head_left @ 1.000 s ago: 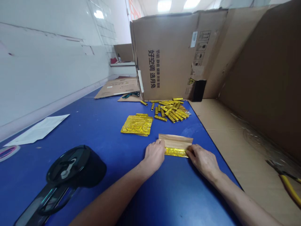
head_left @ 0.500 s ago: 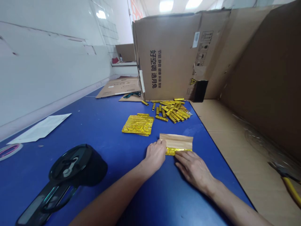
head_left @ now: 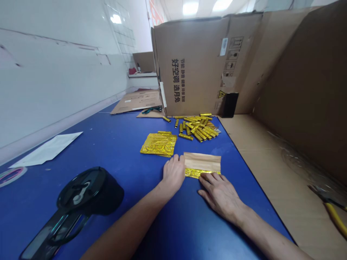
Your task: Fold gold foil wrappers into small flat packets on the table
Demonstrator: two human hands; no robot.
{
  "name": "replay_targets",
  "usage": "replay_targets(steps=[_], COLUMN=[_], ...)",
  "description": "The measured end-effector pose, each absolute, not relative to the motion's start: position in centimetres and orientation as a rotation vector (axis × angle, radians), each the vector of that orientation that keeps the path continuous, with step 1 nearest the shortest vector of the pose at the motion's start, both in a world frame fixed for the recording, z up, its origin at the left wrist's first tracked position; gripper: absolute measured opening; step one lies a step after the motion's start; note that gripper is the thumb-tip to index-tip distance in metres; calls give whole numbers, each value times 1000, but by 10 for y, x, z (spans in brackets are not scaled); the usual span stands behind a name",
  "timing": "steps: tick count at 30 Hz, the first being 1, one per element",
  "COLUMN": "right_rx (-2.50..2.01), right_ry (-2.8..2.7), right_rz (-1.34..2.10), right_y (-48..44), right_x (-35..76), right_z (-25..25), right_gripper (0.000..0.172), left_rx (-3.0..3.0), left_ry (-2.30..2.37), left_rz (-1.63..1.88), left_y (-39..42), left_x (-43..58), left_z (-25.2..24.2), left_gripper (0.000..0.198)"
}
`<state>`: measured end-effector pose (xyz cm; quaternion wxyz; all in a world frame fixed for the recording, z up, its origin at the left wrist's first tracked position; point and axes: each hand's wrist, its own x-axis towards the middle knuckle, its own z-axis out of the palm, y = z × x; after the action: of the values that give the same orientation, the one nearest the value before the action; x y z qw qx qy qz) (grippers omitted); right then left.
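Note:
A kraft paper sheet (head_left: 202, 161) lies flat on the blue table (head_left: 130, 224), with a strip of gold foil (head_left: 193, 173) showing along its near edge. My left hand (head_left: 174, 174) grips the sheet's left end with curled fingers. My right hand (head_left: 219, 196) rests on the foil strip's right part, its fingers spread. Farther off lie a stack of gold foil sheets (head_left: 158, 144) and a loose pile of gold foil-wrapped sticks (head_left: 197, 127). Neither hand touches these.
A black lidded tumbler (head_left: 90, 191) lies on its side left of my arms, and a white paper sheet (head_left: 48, 148) lies beyond it. Cardboard walls (head_left: 195, 65) rise behind the table. Yellow-handled pliers (head_left: 334, 216) lie on cardboard at right.
My right hand has slid left along the foil strip. My left hand has shifted slightly left, and the paper sheet has moved slightly left.

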<state>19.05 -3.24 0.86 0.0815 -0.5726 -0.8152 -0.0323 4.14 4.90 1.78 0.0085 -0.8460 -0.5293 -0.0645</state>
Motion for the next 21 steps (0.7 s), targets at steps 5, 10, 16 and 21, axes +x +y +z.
replay_targets(steps=[5,10,16,21], right_rx=[-1716,-1726,-1812,-1884], right_ry=[-2416,-2410,-2358,-2315], right_rz=[-74,-66,-103,-143], right_y=[-32,-32,-33,-36], right_x=[190,191,193,192], right_z=[9,9,9,10], right_gripper=[29,28,30,23], left_rx=[-2886,-2944,-2928,-2906], left_ry=[-1293,-1199,-1225,-1290], left_rz=[-199,-161,-156,-184], left_y=[22,10,15,20], left_x=[52,58,54,54], left_z=[21,9,7,10], left_gripper=[20,23,30,26])
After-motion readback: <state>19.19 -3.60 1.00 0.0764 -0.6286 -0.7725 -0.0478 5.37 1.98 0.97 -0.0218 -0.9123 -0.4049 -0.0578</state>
